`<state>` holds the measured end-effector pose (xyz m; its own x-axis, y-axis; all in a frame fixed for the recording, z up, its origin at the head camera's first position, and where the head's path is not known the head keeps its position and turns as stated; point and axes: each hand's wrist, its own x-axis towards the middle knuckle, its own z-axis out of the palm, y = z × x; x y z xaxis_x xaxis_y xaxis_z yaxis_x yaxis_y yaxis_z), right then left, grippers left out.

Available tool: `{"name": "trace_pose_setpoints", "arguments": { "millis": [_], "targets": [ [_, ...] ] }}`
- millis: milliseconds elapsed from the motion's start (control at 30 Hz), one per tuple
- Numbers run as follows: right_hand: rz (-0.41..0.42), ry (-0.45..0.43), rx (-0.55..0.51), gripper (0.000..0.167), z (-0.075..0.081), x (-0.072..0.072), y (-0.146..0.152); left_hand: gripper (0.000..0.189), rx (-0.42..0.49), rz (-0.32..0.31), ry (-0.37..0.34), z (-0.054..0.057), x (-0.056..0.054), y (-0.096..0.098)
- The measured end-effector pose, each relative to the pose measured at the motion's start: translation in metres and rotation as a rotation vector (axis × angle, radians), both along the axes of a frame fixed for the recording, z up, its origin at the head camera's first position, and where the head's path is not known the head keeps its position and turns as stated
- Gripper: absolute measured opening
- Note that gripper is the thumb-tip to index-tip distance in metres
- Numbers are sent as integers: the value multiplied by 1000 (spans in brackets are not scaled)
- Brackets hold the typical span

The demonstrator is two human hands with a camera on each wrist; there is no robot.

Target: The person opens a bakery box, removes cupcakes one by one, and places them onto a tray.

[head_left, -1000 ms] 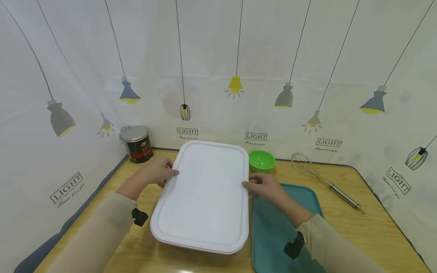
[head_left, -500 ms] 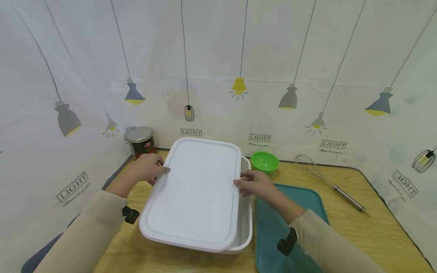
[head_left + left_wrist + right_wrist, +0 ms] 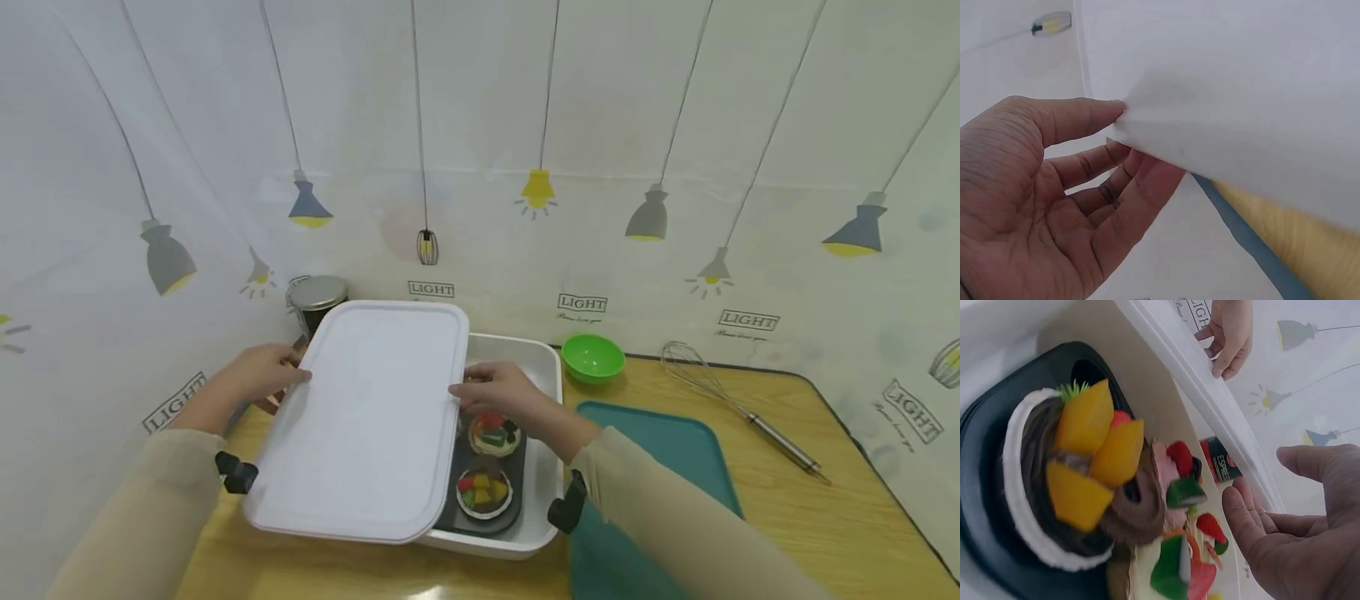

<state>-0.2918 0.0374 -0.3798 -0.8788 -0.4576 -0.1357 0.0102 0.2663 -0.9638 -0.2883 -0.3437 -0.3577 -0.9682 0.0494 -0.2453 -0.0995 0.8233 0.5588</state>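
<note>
A white lid [image 3: 367, 417] is held tilted over the left part of a white box [image 3: 553, 467]. My left hand [image 3: 258, 377] pinches its left edge, thumb on top and fingers beneath, as the left wrist view also shows. At the opposite edge, my right hand [image 3: 517, 404] grips the lid with its thumb above and fingers below. Inside the box lies a dark baking pan [image 3: 498, 527] bearing a tart with yellow fruit pieces [image 3: 483, 492] and a fruit-topped tart [image 3: 495, 435]. Chocolate-coloured cream [image 3: 1132, 512] shows in the right wrist view. The lid hides the box's left side.
A teal tray [image 3: 660, 442] lies right of the box. Behind it are a green bowl [image 3: 592, 358] and, farther right, a whisk [image 3: 750, 417]. A dark tin with a silver lid [image 3: 318, 293] stands at the back left, partly covered. A printed curtain [image 3: 480, 125] borders the table.
Both hands have moved the lid left off the box, from covering it fully to covering its left part. The pan and tarts have come into view.
</note>
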Motion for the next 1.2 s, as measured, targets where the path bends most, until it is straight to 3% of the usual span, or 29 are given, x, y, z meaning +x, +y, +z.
{"name": "trace_pose_setpoints", "arguments": {
  "millis": [267, 533, 867, 1033, 1200],
  "targets": [
    [26, -57, -26, 62, 0, -3, -43, 54, 9, 81, -74, -8, 11, -43],
    [59, -82, 14, 60, -2, 2, -75, 52, 37, 129, -117, -36, 14, -76],
    [133, -59, 40, 60, -8, 7, -89, 54, -67, 220, -124, -53, 17, -78],
    [125, -73, 19, 59, -5, 10, -91, 46, -106, 246, -86, -57, 14, -76],
    [146, -86, -1, 53, -4, 7, -89, 34, -212, 312, -53, -60, 17, -63]
  ]
}}
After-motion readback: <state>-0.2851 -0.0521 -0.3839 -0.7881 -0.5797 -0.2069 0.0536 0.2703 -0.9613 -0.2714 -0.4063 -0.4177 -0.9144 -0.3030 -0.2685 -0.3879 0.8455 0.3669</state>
